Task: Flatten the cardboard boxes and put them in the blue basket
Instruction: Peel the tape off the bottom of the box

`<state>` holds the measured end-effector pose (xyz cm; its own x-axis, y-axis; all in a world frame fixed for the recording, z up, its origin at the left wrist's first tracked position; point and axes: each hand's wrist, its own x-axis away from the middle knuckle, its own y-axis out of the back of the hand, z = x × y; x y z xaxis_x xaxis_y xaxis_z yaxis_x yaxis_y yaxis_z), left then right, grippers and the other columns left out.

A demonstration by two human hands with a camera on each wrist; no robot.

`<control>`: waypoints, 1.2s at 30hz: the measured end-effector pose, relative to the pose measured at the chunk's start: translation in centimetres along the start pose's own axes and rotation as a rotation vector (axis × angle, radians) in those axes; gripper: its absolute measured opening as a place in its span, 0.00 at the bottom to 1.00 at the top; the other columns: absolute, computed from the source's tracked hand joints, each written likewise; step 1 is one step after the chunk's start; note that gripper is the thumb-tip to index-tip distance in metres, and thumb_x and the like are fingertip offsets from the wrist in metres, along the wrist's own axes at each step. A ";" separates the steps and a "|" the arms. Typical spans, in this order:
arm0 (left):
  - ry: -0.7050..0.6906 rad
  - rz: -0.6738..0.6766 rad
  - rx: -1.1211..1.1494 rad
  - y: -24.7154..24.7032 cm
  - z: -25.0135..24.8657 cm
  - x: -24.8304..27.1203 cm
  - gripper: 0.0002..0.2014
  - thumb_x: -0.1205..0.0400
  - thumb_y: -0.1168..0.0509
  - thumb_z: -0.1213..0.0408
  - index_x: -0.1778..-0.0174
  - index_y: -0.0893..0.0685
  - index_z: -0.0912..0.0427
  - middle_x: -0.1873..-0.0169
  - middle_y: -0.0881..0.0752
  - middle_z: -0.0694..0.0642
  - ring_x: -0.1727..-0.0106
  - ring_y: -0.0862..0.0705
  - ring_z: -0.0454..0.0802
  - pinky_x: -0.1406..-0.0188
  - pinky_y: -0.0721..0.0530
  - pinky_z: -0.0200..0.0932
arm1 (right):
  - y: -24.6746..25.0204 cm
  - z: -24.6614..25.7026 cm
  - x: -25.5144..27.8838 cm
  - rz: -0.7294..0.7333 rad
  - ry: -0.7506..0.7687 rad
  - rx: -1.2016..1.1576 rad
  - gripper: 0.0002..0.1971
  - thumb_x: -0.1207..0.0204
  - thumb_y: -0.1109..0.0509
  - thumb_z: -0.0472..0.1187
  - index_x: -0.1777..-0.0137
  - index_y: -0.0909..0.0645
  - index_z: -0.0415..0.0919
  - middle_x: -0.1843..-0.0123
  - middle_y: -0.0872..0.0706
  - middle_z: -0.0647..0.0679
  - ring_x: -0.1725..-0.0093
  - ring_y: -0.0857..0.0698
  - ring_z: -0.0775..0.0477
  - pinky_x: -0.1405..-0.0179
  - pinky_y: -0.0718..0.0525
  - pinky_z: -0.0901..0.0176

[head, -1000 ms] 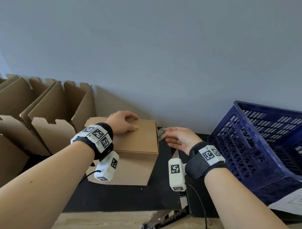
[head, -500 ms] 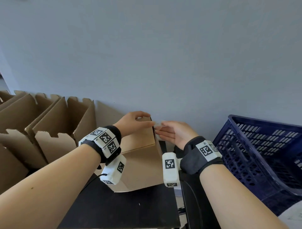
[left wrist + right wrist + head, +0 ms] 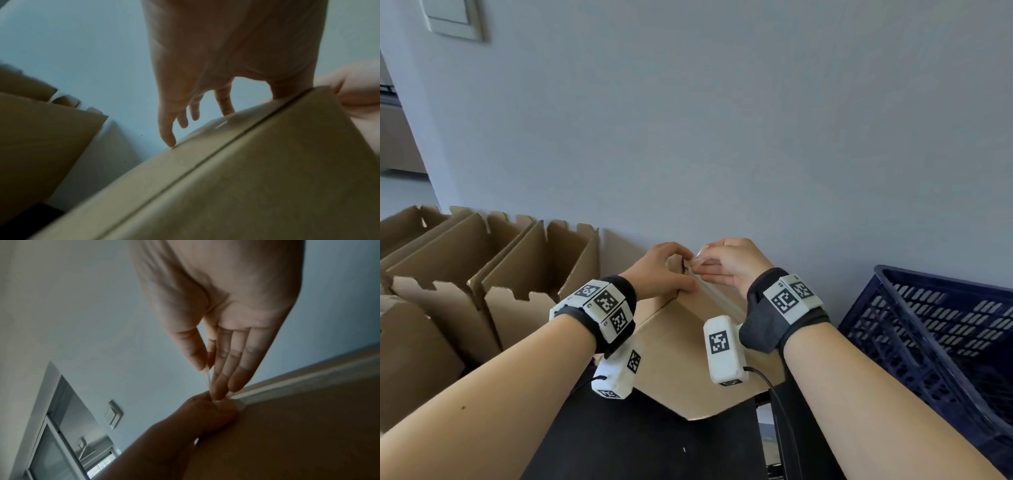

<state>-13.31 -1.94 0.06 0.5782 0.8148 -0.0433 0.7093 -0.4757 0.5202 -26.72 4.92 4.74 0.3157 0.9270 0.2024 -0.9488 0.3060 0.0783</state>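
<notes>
A closed brown cardboard box stands tipped up on the black table, its upper end raised toward the wall. My left hand grips that upper corner, fingers over the far edge and thumb on the near face; the left wrist view shows the left hand with its fingers on the box. My right hand pinches a strip of clear tape at the same corner. In the right wrist view the tape runs between thumb and fingers of the right hand. The blue basket stands at the right.
Several open cardboard boxes stand in a row at the left against the grey wall. The black table ends near a gap at the lower middle. The basket's near rim lies close to my right forearm.
The box went from lying flat to tipped up on its lower end. Both hands rose with it and came together at its top corner, the right still pinching the tape.
</notes>
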 end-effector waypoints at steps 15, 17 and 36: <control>0.091 0.113 -0.209 -0.4 5.5 1.5 0.40 0.31 0.21 0.57 0.23 0.31 0.48 0.18 0.45 0.50 0.18 0.42 0.49 0.24 0.41 0.42 | -4.1 -5.8 -1.2 -0.038 -0.128 0.090 0.07 0.22 0.35 0.28 0.48 0.25 0.38 0.63 0.14 0.42 0.68 0.13 0.48 0.67 0.13 0.60; 0.080 0.165 -0.245 -0.6 5.3 1.2 0.44 0.33 0.20 0.53 0.22 0.34 0.49 0.17 0.46 0.47 0.18 0.43 0.48 0.22 0.42 0.43 | -3.6 -6.0 -1.4 -0.066 -0.127 0.095 0.13 0.24 0.33 0.27 0.42 0.26 0.38 0.61 0.13 0.42 0.68 0.12 0.48 0.63 0.13 0.58; 0.156 0.388 -0.375 -1.1 4.4 -0.6 0.49 0.33 0.21 0.50 0.19 0.41 0.48 0.22 0.37 0.49 0.22 0.35 0.48 0.24 0.36 0.43 | 1.0 -7.6 -2.3 -0.204 -0.133 0.479 0.07 0.35 0.20 0.39 0.59 0.12 0.36 0.64 0.12 0.47 0.59 0.15 0.48 0.62 0.23 0.60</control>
<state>-12.69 -3.30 -4.24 0.6816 0.6564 0.3234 0.2482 -0.6232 0.7416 -28.50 4.78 -3.10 0.5213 0.8140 0.2563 -0.7667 0.3148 0.5595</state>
